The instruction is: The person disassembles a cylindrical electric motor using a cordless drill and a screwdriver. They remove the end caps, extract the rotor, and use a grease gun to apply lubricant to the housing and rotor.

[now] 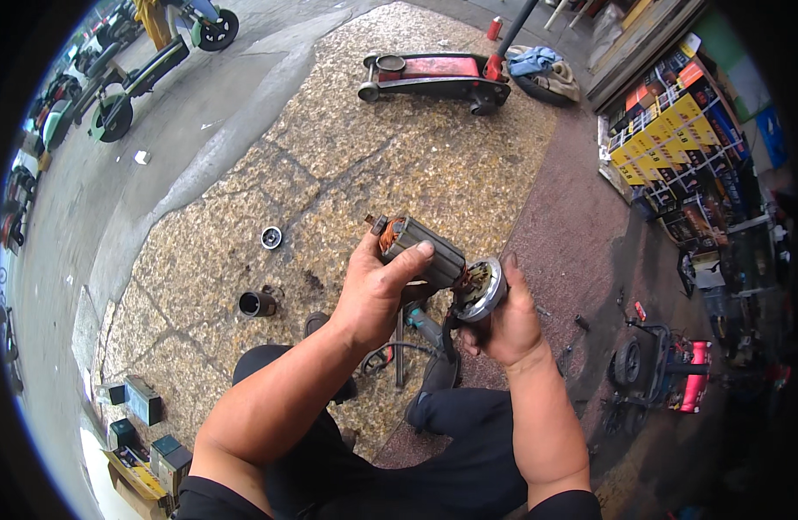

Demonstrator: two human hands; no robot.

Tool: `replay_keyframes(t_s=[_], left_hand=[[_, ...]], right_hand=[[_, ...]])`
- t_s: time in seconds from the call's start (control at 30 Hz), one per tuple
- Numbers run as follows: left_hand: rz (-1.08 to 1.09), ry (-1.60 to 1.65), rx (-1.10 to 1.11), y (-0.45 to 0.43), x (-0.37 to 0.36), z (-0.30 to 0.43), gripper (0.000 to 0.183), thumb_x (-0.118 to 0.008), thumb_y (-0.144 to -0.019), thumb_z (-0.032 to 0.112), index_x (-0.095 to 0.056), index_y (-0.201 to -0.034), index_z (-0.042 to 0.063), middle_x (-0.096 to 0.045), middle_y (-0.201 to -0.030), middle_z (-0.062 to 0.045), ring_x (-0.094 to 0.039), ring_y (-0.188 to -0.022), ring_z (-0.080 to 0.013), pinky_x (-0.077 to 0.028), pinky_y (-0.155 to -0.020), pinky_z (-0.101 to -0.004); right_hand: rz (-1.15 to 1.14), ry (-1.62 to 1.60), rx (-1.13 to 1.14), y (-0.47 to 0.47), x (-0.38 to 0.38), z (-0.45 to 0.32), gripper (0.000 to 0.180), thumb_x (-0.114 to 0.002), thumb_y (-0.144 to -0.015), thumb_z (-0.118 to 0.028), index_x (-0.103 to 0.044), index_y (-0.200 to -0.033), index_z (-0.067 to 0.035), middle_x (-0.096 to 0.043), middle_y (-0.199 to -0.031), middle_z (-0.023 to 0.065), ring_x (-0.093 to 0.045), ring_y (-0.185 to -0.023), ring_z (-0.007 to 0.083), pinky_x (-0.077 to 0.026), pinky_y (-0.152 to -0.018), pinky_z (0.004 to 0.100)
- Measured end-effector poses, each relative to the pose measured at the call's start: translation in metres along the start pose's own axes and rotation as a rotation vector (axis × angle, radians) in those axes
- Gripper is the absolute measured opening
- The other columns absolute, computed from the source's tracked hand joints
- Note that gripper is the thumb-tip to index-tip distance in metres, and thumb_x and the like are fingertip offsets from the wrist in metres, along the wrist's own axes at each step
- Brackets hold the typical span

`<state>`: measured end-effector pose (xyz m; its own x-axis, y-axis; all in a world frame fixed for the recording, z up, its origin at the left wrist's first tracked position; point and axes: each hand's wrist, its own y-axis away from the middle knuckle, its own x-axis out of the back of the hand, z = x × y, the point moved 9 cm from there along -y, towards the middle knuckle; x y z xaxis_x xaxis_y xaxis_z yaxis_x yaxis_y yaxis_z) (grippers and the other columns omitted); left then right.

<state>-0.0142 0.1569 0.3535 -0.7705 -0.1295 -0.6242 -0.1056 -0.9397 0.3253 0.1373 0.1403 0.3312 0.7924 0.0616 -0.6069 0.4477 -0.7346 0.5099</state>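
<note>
My left hand (382,286) grips a motor armature (431,257) with a laminated steel core and copper windings, its thumb along the core. The shaft end points to the upper left. At the armature's lower right end is a round metal end cap with brush parts (486,289), held by my right hand (512,318) around its rim. The two parts meet or nearly touch; the exact joint is hard to see. On the stone paving to the left lie a small round metal cap (271,238) and a dark, hollow cylindrical housing (257,303). Beneath my hands is a teal and black power tool (425,325).
A red floor jack (431,68) stands ahead, near a tyre with cloths (542,71). Stacked battery boxes (665,136) line the right side. A wheeled frame (659,364) is at lower right, small battery blocks (142,400) at lower left. Scooters (139,78) stand at upper left.
</note>
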Motion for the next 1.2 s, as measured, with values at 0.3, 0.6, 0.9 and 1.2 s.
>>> replay_keyframes(t_s=[0.3, 0.6, 0.9, 1.2], left_hand=[[0.132, 0.000, 0.002, -0.003, 0.013, -0.003, 0.044, -0.078, -0.092, 0.027, -0.052, -0.121, 0.008, -0.068, -0.102, -0.007, -0.070, -0.088, -0.0179, -0.056, -0.069, -0.0326], [0.213, -0.074, 0.028, -0.008, 0.025, -0.009, 0.046, -0.078, -0.090, 0.037, -0.055, -0.117, 0.008, -0.067, -0.097, -0.006, -0.066, -0.081, -0.0142, -0.052, -0.063, -0.0302], [0.231, -0.091, -0.011, -0.007, 0.030, -0.002, 0.047, -0.081, -0.088, 0.035, -0.057, -0.116, 0.007, -0.067, -0.096, -0.005, -0.064, -0.080, -0.0139, -0.052, -0.063, -0.0295], [0.214, -0.130, -0.215, -0.001, 0.027, 0.019, 0.037, -0.082, -0.089, 0.022, -0.058, -0.110, 0.005, -0.069, -0.093, -0.004, -0.065, -0.082, -0.0126, -0.053, -0.072, -0.0298]], right_hand=[[0.063, 0.066, -0.021, -0.007, 0.001, 0.008, 0.079, -0.035, -0.095, -0.080, -0.065, -0.113, -0.010, -0.068, -0.079, 0.0095, -0.057, -0.042, 0.0202, -0.042, -0.032, 0.0318], [0.057, 0.111, -0.086, -0.013, 0.003, 0.014, 0.084, -0.030, -0.095, -0.081, -0.064, -0.124, -0.011, -0.070, -0.084, 0.0070, -0.058, -0.045, 0.0164, -0.042, -0.032, 0.0292], [0.047, 0.111, -0.071, -0.024, 0.000, 0.017, 0.084, -0.030, -0.094, -0.083, -0.065, -0.121, -0.011, -0.070, -0.081, 0.0064, -0.061, -0.049, 0.0184, -0.043, -0.034, 0.0290], [0.066, 0.227, 0.113, -0.026, -0.010, -0.007, 0.067, -0.046, -0.100, -0.065, -0.063, -0.125, -0.005, -0.075, -0.094, 0.0109, -0.073, -0.067, 0.0224, -0.060, -0.055, 0.0323]])
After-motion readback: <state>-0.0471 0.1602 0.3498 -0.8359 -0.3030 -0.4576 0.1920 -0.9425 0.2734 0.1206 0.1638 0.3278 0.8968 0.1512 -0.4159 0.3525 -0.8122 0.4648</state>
